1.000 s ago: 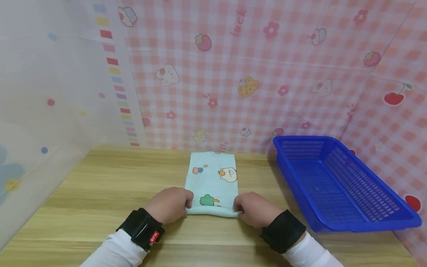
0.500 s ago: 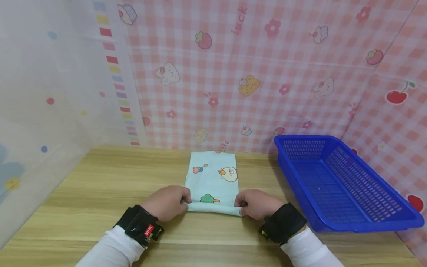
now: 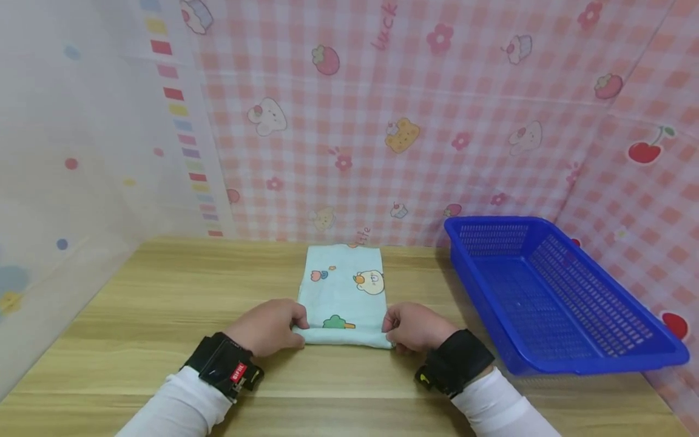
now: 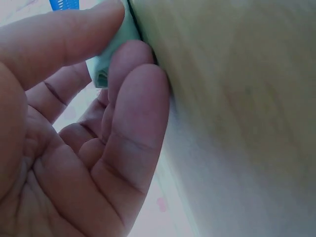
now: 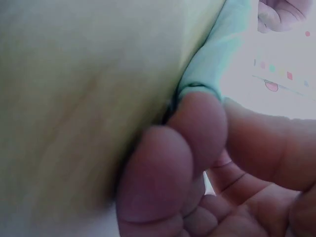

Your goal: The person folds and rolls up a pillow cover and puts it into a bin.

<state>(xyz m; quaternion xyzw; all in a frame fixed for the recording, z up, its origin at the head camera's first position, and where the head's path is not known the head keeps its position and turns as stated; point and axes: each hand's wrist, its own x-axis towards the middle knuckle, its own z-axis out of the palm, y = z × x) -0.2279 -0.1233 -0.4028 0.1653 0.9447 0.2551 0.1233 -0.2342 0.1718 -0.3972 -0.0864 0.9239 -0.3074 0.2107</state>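
Observation:
A pale mint cloth (image 3: 341,294) printed with a bear, a tree and flowers lies lengthwise on the wooden table, its near edge turned into a narrow roll (image 3: 346,337). My left hand (image 3: 269,328) pinches the roll's left end. At the opposite end, my right hand (image 3: 419,328) grips it between thumb and fingers. The left wrist view shows the thumb over the rolled end (image 4: 102,69), with fingertips beneath it. In the right wrist view, fingertips touch the end of the rolled cloth (image 5: 212,61) close to the tabletop.
A blue plastic basket (image 3: 483,297) with mesh sides stands on the table (image 3: 180,291) to the right of the cloth. Pink checked sheeting (image 3: 349,103) covers the wall behind, and a pale sheet (image 3: 71,200) hangs at the left.
The rolled edge has turned slightly farther from me, covering more of the tree print. Both hands have moved a little away with it. The view has shifted slightly.

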